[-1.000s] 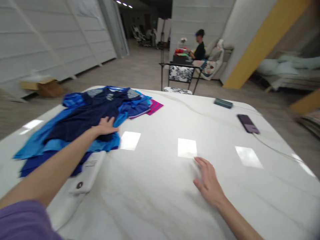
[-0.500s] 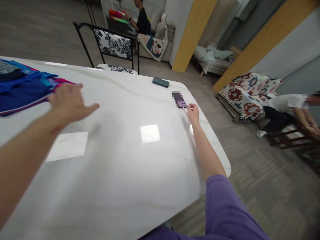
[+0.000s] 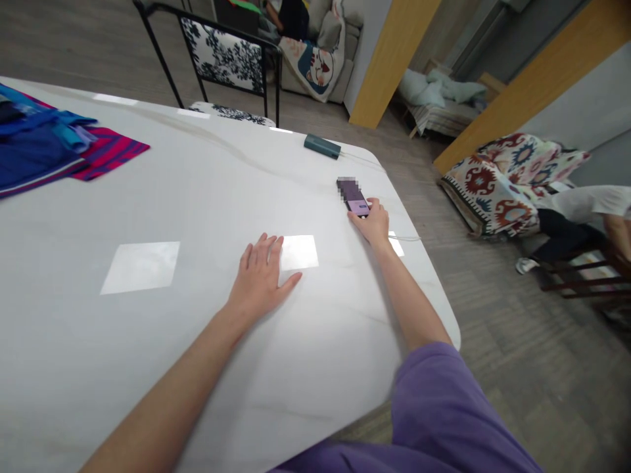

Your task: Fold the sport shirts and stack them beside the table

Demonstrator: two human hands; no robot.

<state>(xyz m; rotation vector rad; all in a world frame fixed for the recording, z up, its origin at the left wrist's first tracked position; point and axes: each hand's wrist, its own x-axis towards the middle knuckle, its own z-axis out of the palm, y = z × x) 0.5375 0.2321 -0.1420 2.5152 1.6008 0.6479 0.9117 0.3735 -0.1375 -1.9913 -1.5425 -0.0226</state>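
My right hand [image 3: 373, 223] grips the near end of a smartphone [image 3: 353, 197], with the thumb on one side and the fingers on the other. The phone lies on the white marbled table [image 3: 207, 190] with its lit screen up, and part of the screen is blurred out. A pale cable leaves from beneath that hand toward the table's right edge. My left hand [image 3: 259, 272] is open, palm down over the middle of the table, holding nothing. Whether it touches the surface I cannot tell. Beyond the phone lies a dark green power bank [image 3: 322, 146] with a pale cable.
Folded blue clothes [image 3: 39, 154] and a red-purple striped cloth [image 3: 111, 151] lie at the table's far left. Across the table stands a black-framed chair [image 3: 224, 59]. A patterned sofa [image 3: 513, 177] and a seated person [image 3: 586, 203] are at the right, beyond the rounded table edge.
My left hand has moved right, away from the clothes, to the middle of the table. My right hand has shifted from the cable at the phone's end to a grip around the phone.
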